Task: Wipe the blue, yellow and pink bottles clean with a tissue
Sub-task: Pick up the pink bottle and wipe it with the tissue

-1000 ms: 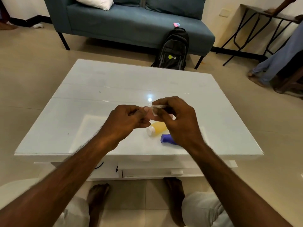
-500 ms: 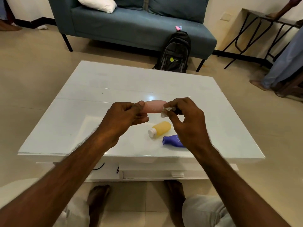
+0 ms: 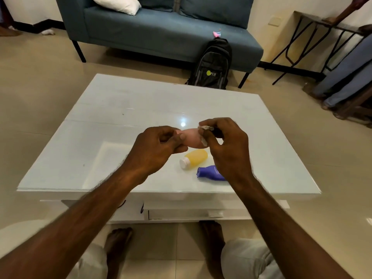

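The sofa (image 3: 161,31) is standing beyond the white table (image 3: 120,121), with a backpack (image 3: 212,65) leaning at its front. Over the table, the left hand (image 3: 155,152) is gripping one end of the pink bottle (image 3: 191,137) — held lying sideways in the air. The right hand (image 3: 227,150) is pinching a tissue (image 3: 204,130) against the bottle's other end. The yellow bottle (image 3: 196,158) and the blue bottle (image 3: 209,173) are lying on the table just beside each other, below the hands.
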